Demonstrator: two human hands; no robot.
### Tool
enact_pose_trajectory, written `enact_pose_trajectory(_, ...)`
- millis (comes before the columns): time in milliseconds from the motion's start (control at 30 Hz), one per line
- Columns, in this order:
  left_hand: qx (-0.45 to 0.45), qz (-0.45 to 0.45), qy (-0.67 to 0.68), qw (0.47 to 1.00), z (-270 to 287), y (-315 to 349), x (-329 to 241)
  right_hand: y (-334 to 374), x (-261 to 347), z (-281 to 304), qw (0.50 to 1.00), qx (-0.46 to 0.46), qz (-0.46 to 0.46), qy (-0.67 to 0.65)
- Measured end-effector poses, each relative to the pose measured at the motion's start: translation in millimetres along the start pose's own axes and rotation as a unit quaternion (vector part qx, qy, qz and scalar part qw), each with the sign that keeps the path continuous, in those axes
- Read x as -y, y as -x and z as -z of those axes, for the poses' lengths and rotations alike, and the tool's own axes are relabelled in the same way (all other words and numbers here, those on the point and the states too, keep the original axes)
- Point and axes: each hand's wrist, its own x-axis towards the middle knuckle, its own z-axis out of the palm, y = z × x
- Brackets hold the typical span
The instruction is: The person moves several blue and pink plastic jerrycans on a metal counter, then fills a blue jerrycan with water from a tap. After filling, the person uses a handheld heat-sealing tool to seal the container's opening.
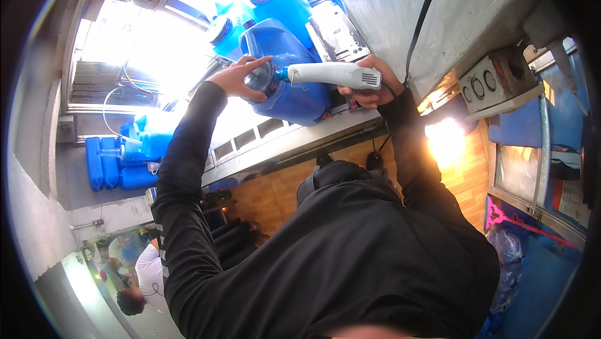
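A blue water jug (294, 102) stands on a metal ledge in front of me, its wide round cap (260, 78) turned to the left. Thumb and fingers of my left hand (239, 78) curve around the cap from both sides, gripping it. Something clear and shiny, perhaps plastic film, covers the cap. In my right hand (379, 82) is a white heat gun (332, 74), held by its vented end. Its narrow blue nozzle points left and sits right beside the cap. Part of the right fingers is hidden behind the tool.
More blue jugs (275, 1) crowd the ledge behind, next to a worn white metal box (338, 29). A black cable (421, 23) hangs along the wall at right. Other blue jugs (128, 154) stand at left. Farther lower left is another person (150, 276). A pink-handled tool (498, 215) lies at right.
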Motion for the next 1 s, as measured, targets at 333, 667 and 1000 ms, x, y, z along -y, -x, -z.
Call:
enact_pose_trajectory(333,0.002,0.201,0.013,0.979,-7,-20,17,7,-8,4,0.999,0.005,0.012,-0.049)
enact_pose_trajectory(667,-0.001,-0.015,0.004,1.000,-7,-2,10,9,-10,-3,0.997,-0.018,0.012,-0.075)
enact_pose_trajectory(1000,-0.012,-0.063,0.004,0.998,-10,-1,7,4,-5,-7,0.997,-0.047,0.033,-0.043)
